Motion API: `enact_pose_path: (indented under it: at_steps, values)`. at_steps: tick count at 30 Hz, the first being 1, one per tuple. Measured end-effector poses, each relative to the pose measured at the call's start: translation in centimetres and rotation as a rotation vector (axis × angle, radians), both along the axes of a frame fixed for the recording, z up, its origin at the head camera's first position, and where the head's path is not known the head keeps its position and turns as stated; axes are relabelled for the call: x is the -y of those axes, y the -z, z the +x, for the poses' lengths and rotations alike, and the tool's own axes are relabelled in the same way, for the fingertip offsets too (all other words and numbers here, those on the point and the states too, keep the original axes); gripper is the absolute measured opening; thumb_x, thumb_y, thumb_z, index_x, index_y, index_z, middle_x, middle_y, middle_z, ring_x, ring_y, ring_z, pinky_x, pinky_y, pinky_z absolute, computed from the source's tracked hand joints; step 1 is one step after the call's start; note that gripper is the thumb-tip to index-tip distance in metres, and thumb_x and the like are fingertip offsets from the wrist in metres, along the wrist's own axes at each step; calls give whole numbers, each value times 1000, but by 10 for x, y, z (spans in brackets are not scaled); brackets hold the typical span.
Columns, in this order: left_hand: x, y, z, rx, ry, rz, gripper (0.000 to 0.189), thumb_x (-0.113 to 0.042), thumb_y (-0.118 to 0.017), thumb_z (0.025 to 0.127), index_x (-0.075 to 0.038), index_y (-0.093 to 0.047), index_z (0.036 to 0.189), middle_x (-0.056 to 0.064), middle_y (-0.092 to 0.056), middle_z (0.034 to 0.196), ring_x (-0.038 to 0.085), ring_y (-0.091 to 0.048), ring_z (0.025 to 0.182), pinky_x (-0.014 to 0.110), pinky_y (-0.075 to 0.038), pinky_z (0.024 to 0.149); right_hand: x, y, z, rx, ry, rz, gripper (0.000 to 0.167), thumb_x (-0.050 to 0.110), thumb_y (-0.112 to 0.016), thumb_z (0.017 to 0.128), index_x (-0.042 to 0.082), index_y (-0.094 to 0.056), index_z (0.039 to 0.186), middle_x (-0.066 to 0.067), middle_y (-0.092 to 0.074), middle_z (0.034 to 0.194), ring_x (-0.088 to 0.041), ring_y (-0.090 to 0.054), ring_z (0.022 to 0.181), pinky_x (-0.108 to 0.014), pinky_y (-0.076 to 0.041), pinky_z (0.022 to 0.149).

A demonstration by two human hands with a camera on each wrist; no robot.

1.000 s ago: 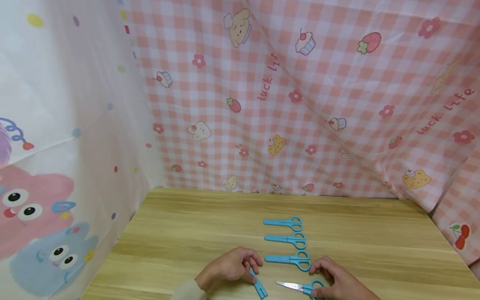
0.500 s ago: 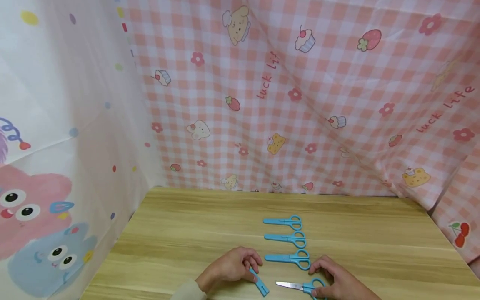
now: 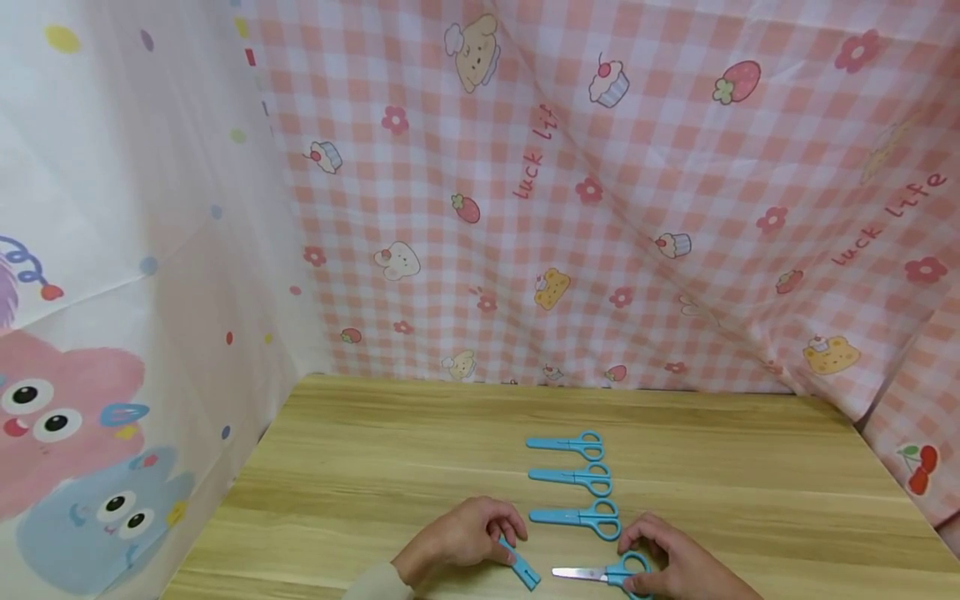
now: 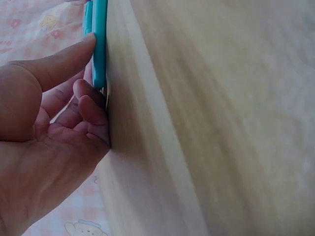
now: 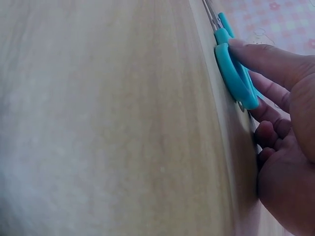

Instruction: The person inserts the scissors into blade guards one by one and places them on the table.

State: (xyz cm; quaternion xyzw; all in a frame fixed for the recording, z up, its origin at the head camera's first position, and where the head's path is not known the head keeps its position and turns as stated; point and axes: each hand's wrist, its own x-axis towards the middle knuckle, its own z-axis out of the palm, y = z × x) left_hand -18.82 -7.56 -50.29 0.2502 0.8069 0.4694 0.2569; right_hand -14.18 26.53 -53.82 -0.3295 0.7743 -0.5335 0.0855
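In the head view my left hand pinches a blue scissors sheath by its far end, and the sheath slants toward me. The left wrist view has the thumb pressed along the side of the sheath, the other fingers bent below it. My right hand holds a pair of blue-handled scissors by the loops, thumb on the near side. Their bare metal blades look closed and point left at the sheath, a small gap between. The right wrist view shows the thumb against the blue handle, close over the tabletop.
Three sheathed blue scissors lie in a column beyond my hands: a far pair, a middle pair and a near pair, handles to the right. The wood-grain table meets a pink checked cloth behind and a white printed cloth at left.
The scissors' blades have turned slightly to lie more level, and the sheath's near end has shifted a little right and away from me. Both hands keep their holds.
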Motion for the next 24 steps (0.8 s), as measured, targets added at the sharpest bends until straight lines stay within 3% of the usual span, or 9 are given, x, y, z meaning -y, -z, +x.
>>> enact_pose_path:
  at_steps: [10,17,24]
  values:
    - [2,3,1,-79,64,1,19,-3,-78,83,-12,-70,97,-8,-62,79,0,-44,61,13,-35,57,-2,-3,0,30,-47,-15,26,9,-74,88,5,-60,109,-15,-55,103,-15,-51,88,-24,-46,73]
    - [5,4,-1,-166,141,-17,15,-7,-76,85,-13,-70,98,-10,-61,80,-3,-44,64,12,-37,59,-3,-5,0,24,-52,33,24,12,-74,88,10,-63,109,-8,-62,106,-10,-55,95,-21,-47,79]
    - [5,4,-1,-185,173,-16,15,-8,-75,86,-12,-69,99,-11,-60,81,-4,-45,66,12,-39,61,-5,-8,-3,36,-71,88,22,16,-73,89,13,-67,110,-5,-62,107,-11,-52,93,-21,-42,76]
